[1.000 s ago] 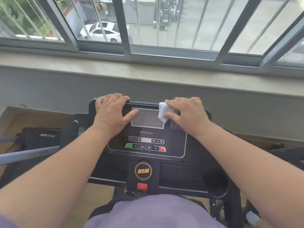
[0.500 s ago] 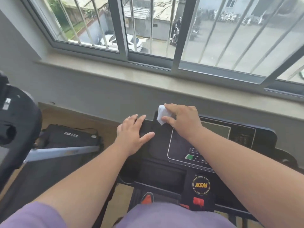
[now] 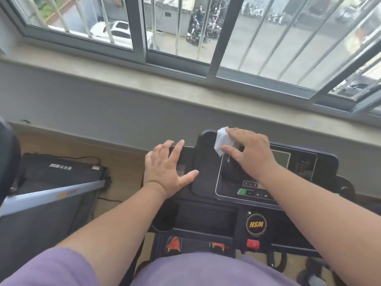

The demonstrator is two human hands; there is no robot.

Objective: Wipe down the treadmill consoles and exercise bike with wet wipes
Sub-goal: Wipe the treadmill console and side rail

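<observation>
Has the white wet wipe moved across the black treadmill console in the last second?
Yes. The white wet wipe went from the grey display's right edge leftward to the black treadmill console's upper-left corner.

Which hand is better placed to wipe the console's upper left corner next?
The right hand: it already presses the wet wipe there on the console. The left hand lies flat, without a wipe.

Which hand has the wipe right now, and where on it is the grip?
Right hand presses the wet wipe onto the console, fingers over its right part. Left hand lies flat, holding nothing.
</observation>
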